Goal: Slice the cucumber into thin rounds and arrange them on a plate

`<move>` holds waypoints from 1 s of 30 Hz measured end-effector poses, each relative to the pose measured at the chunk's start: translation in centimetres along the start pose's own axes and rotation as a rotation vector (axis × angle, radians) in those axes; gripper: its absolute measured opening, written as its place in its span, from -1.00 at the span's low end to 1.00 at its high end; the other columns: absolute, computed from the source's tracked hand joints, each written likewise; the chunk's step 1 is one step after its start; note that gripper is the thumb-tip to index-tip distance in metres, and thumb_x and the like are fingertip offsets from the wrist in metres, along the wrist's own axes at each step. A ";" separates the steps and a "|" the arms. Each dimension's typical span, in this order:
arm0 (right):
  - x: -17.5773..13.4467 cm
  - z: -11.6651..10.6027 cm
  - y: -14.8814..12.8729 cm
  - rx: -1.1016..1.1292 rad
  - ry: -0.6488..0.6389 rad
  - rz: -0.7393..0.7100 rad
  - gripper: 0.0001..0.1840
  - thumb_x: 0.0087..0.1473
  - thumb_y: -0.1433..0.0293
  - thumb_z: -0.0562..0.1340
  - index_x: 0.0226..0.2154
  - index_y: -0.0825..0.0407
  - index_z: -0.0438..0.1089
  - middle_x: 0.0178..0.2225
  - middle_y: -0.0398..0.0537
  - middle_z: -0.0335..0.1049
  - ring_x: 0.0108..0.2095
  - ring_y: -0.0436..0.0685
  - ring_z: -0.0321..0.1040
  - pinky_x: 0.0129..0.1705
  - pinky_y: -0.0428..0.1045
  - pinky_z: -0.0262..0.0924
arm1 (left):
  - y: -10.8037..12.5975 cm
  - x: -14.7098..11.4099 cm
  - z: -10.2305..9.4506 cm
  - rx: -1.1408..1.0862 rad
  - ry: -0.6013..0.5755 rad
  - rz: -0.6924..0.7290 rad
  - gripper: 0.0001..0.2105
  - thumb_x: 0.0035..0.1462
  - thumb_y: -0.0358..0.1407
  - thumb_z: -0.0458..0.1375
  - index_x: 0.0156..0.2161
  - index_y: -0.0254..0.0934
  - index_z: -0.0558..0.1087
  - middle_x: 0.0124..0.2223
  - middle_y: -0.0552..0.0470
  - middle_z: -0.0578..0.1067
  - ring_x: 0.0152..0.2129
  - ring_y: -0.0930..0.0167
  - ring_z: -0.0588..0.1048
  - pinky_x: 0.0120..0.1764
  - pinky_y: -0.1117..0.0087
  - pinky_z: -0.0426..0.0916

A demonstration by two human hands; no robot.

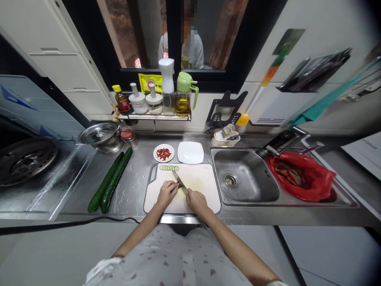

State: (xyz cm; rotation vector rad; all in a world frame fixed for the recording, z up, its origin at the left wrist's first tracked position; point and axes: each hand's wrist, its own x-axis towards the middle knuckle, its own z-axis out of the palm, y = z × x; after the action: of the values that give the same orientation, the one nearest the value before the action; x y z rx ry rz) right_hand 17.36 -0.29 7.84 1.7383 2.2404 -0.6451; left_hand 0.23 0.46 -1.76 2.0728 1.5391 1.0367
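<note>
Dark green, a cucumber piece (180, 185) peeks out from under the left hand (167, 192), whose fingers are bunched together, holding it beside the blade; just to their right, the right hand (197, 201) has its fingers wrapped around the handle of the knife (180, 181). For even cuts, the left fingertips are best curled back, knuckles guiding the steel, with short, level strokes. Beyond the fingers, a row of cucumber slices (169, 168) lies on the white cutting board (206, 184); well to their left rest two whole cucumbers (114, 184).
</note>
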 end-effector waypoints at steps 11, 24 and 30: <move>-0.6 0.2 0.4 -0.011 -0.020 -0.026 -0.70 0.17 0.42 -0.05 -0.14 0.11 0.30 -0.26 0.13 0.46 -0.20 0.18 0.40 -0.24 -0.02 0.12 | 0.4 0.0 -0.2 -0.025 -0.003 -0.009 -0.80 0.20 -0.31 0.04 -0.16 -0.19 0.51 -0.19 -0.05 0.48 -0.18 0.38 0.40 -0.11 0.27 0.36; -2.1 0.5 1.7 -0.003 -0.029 -0.040 -0.72 0.16 0.42 -0.04 -0.18 0.09 0.32 -0.29 0.11 0.47 -0.22 0.17 0.40 -0.27 -0.04 0.08 | 0.2 0.1 0.0 -0.028 -0.003 -0.008 -0.81 0.20 -0.31 0.04 -0.18 -0.20 0.50 -0.19 -0.03 0.47 -0.18 0.39 0.40 -0.11 0.31 0.35; -1.4 0.0 1.0 -0.005 -0.028 -0.033 -0.71 0.15 0.45 -0.04 -0.17 0.11 0.33 -0.27 0.14 0.46 -0.20 0.19 0.40 -0.26 -0.03 0.11 | 0.0 0.2 0.0 -0.012 -0.004 -0.010 -0.81 0.19 -0.30 0.04 -0.18 -0.19 0.50 -0.20 -0.04 0.47 -0.19 0.39 0.40 -0.12 0.31 0.35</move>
State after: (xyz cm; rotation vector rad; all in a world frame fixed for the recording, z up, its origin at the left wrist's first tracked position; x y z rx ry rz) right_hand 18.73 -1.30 8.20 1.6830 2.2540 -0.6659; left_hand 0.29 0.61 -1.67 2.0558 1.5356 1.0347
